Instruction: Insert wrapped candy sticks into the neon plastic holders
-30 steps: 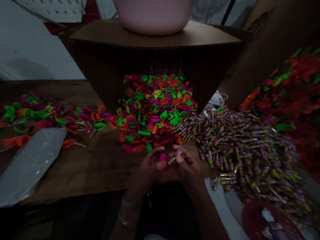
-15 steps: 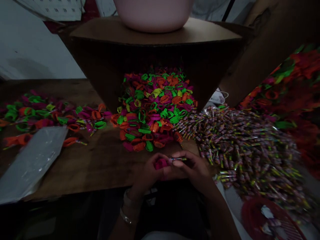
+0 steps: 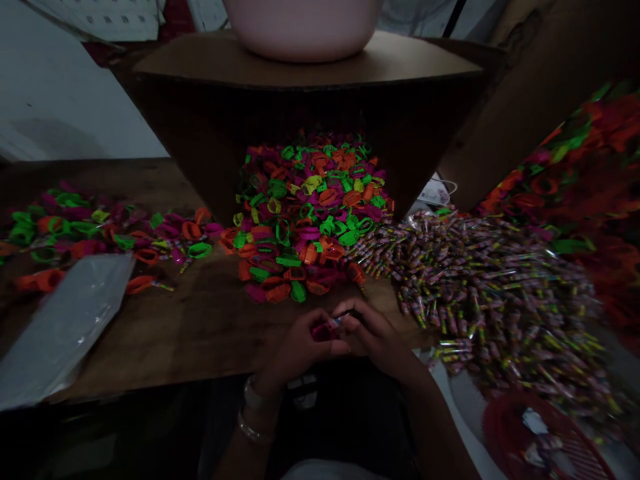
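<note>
My left hand (image 3: 295, 347) is closed around a pink plastic ring piece (image 3: 323, 329) at the near edge of the wooden table (image 3: 200, 327). My right hand (image 3: 377, 337) pinches a thin wrapped stick (image 3: 345, 316) and presses its end against the pink piece. Both hands meet just below a heap of neon plastic rings (image 3: 305, 213), green, orange, pink and yellow. To the right lies a large heap of wrapped sticks (image 3: 490, 287).
More neon rings (image 3: 100, 230) are strewn along the left of the table, beside a clear plastic bag (image 3: 60, 327). A brown cardboard box (image 3: 310, 100) with a pink basin (image 3: 300, 27) on it stands behind. A red basket (image 3: 540, 440) sits at lower right.
The stick in my right hand has gone further into the pink piece, so less of it shows. Both hands stayed at the table's near edge, shifting slightly.
</note>
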`<state>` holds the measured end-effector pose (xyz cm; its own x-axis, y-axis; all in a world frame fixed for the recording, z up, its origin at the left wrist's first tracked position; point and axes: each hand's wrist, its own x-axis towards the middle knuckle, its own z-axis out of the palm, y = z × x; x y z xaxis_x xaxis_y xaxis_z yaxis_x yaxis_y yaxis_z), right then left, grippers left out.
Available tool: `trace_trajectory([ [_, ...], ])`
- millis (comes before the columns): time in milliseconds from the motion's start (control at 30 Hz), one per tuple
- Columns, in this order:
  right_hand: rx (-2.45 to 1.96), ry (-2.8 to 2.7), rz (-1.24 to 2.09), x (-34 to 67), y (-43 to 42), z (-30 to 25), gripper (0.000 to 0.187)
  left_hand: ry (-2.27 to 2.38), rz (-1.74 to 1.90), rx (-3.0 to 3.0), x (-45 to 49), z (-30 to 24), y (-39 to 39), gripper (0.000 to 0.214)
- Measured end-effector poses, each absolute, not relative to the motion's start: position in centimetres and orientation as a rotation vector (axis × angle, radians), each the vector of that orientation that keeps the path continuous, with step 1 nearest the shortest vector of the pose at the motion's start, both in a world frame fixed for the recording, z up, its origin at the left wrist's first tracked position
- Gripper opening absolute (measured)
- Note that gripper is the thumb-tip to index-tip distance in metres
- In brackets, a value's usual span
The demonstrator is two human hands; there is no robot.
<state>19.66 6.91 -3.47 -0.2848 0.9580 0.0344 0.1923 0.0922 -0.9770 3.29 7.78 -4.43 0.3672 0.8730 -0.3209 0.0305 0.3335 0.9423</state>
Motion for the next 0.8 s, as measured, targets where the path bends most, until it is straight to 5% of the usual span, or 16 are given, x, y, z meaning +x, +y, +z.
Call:
trace_trajectory([
  [800,-1.271,-1.812,1.097,20.9,7.4,-3.5,0.014,1.209,0.600,1.352,3.4,-4.1,7.6,0.022],
])
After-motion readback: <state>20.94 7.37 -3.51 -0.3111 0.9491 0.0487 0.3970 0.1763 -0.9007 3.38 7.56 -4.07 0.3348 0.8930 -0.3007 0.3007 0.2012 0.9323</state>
